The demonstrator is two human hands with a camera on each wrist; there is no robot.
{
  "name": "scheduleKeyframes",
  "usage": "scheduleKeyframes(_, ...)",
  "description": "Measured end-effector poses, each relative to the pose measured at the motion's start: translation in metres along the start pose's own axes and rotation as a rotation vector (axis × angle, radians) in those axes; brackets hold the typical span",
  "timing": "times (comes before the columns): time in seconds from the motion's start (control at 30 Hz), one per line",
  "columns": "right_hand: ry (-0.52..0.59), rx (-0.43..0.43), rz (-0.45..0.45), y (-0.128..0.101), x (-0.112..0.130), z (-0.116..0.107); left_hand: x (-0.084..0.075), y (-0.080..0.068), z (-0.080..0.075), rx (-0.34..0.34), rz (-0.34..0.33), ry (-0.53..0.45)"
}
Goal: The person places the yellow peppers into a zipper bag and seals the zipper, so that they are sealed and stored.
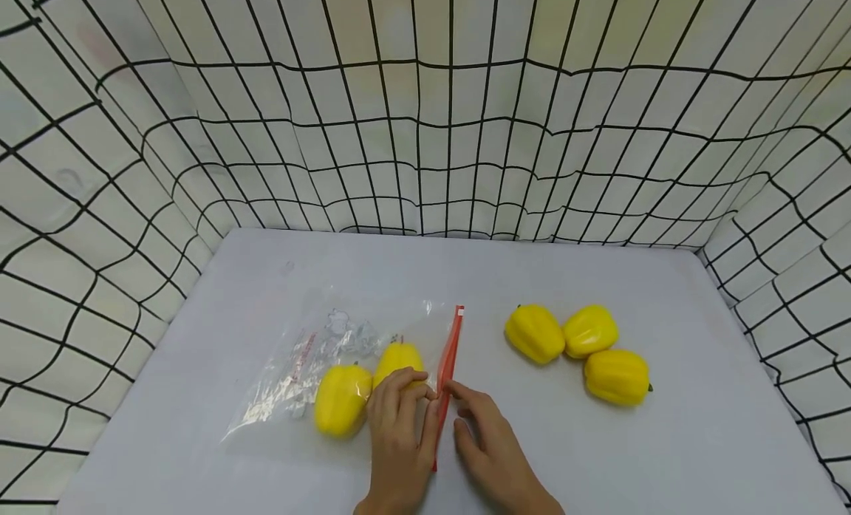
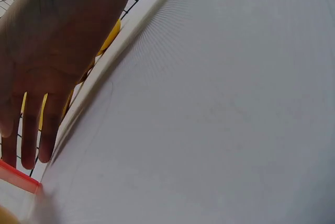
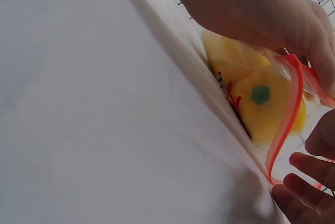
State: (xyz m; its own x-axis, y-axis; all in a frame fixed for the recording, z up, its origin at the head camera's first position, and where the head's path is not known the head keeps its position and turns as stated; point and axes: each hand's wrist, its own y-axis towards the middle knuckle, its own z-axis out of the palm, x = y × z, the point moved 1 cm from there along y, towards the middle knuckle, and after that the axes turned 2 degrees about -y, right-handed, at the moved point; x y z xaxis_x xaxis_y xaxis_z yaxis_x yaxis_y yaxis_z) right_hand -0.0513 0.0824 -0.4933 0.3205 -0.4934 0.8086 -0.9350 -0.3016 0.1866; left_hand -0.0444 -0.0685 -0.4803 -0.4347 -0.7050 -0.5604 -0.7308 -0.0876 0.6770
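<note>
Clear zip bag (image 1: 319, 360) lies flat on the table (image 1: 665, 456), mouth to the right, red zip strip (image 1: 448, 360) running front to back along that edge. All positions below are relative to the bag.

- Inside the bag: two yellow peppers (image 1: 342, 399), touching each other, sitting at the mouth end just left of the strip. Right wrist view shows them through the plastic, one with its green stem end (image 3: 260, 94) facing the mouth.
- Left hand (image 1: 399, 434): on top of the bag at its near mouth corner, fingers curved over the nearer inside pepper and the plastic, fingertips at the strip. Thumb side meets the strip; looks like a pinch on the plastic there, but the head view doesn't settle it. Left wrist view shows fingers (image 2: 31, 130) straightish, pointing down at the strip.
- Right hand (image 1: 488, 441): just outside the mouth, right of the strip, index tip touching the strip at about mid-length. Other fingers loosely curled, holding nothing that I can see.
- The strip bows open at the mouth in the right wrist view, so the bag is not sealed there.
- Outside: three more yellow peppers (image 1: 578, 352) in a tight cluster on the table, well right of the mouth, touching one another, clear of both hands.
- Grid-pattern cloth (image 1: 425, 108) walls the table behind and on both sides.
</note>
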Motion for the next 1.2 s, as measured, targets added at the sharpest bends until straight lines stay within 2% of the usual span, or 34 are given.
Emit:
scheduleKeyframes(0.33, -0.143, -0.14, -0.096, 0.013, -0.003, -0.027, 0.001, 0.004, 0.002, 0.02, -0.007, -0.012)
scheduleKeyframes(0.5, -0.225, -0.229, -0.149, 0.019, -0.008, -0.042, 0.002, 0.004, 0.002, -0.005, 0.013, -0.021)
scheduleKeyframes(0.73, -0.313, -0.321, -0.204, 0.028, -0.02, -0.063, 0.001, 0.003, 0.001, 0.002, -0.003, -0.024)
scheduleKeyframes(0.9, -0.408, -0.358, -0.222, 0.035, -0.026, -0.074, 0.001, 0.002, 0.0, 0.026, -0.032, -0.015)
scheduleKeyframes(1.2, -0.542, -0.346, -0.195, 0.046, -0.03, -0.085, 0.001, 0.001, -0.001, 0.042, -0.053, -0.006)
